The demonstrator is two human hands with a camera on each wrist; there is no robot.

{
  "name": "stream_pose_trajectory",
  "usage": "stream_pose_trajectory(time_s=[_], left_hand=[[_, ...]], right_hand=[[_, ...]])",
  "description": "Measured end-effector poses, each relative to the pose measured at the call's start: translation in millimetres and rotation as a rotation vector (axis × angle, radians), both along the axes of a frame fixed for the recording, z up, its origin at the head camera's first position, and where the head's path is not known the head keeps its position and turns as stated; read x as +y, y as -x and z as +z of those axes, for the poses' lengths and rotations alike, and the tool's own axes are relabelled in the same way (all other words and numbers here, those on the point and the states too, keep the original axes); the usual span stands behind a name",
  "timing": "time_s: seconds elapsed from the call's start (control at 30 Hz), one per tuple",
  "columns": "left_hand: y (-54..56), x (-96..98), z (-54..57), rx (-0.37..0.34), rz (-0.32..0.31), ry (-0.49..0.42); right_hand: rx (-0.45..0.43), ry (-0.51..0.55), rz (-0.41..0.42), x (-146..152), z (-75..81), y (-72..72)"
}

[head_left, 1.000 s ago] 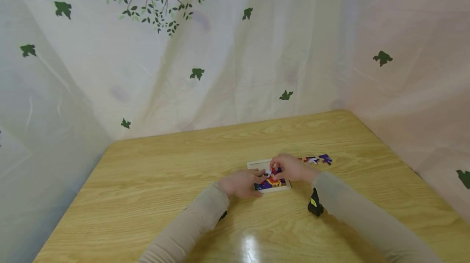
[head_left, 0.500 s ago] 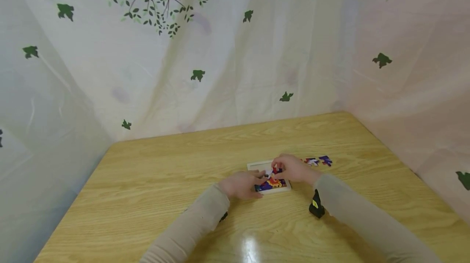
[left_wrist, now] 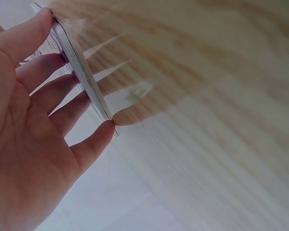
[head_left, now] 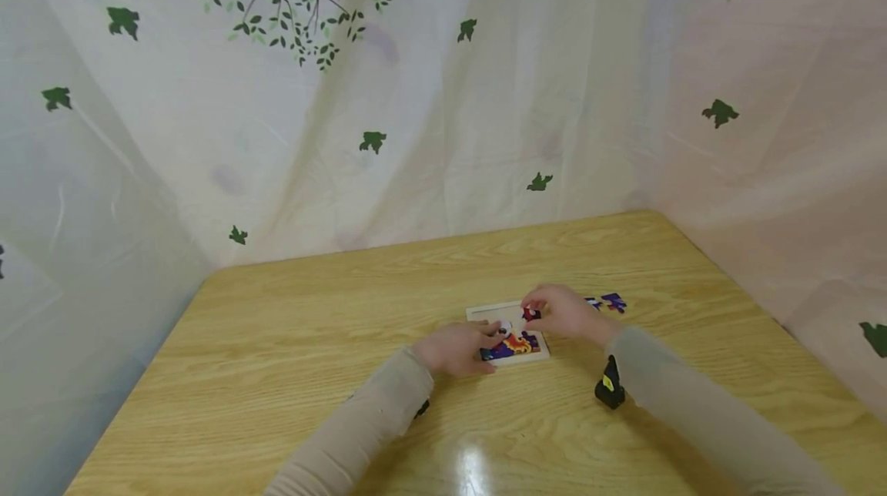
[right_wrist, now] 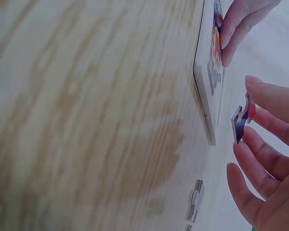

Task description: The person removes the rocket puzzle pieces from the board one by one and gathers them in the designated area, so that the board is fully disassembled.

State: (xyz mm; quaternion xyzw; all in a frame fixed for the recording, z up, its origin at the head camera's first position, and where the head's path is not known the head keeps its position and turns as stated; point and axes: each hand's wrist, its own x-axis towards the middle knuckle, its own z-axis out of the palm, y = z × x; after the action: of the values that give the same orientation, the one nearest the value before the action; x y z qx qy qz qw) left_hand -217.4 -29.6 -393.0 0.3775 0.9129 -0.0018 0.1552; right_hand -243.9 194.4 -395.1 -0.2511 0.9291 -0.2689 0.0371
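A small puzzle tray with a pale frame [head_left: 485, 312] lies on the table, its near part filled with purple, orange and yellow puzzle pieces [head_left: 516, 345]. My left hand [head_left: 453, 347] rests on the tray's left side, fingers spread over it. In the left wrist view the tray edge [left_wrist: 82, 72] runs along those fingertips. My right hand [head_left: 567, 314] pinches one red and dark purple puzzle piece [right_wrist: 239, 123] between thumb and fingers, held above the tray's right edge. In the right wrist view the piece is apart from the tray [right_wrist: 201, 86].
Several loose puzzle pieces [head_left: 614, 303] lie on the wooden table [head_left: 312, 311] to the right of the tray, partly hidden by the right hand. A pale curtain [head_left: 430, 95] with leaf prints hangs behind the table.
My right hand has moved right and slightly back with the pinched puzzle piece, baring more of the tray and covering more of the loose pieces. My left hand stays put.
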Motion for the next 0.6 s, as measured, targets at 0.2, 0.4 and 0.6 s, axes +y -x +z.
stream_pose_trajectory(time_s=[0.2,0.4,0.6], left_hand=[[0.6,-0.6,-0.6,0.005,-0.005,0.006],[1.1,-0.3,-1.6,0.003,0.002,0.002],[0.6,-1.0,-1.3,0.0,0.002,0.002]], right_hand=[[0.009,0.025,0.023,10,-2.6,0.2],[0.02,0.006,0.02,20,-4.2,-1.5],[0.022,0.012,0.03,29,-2.0,-5.6]])
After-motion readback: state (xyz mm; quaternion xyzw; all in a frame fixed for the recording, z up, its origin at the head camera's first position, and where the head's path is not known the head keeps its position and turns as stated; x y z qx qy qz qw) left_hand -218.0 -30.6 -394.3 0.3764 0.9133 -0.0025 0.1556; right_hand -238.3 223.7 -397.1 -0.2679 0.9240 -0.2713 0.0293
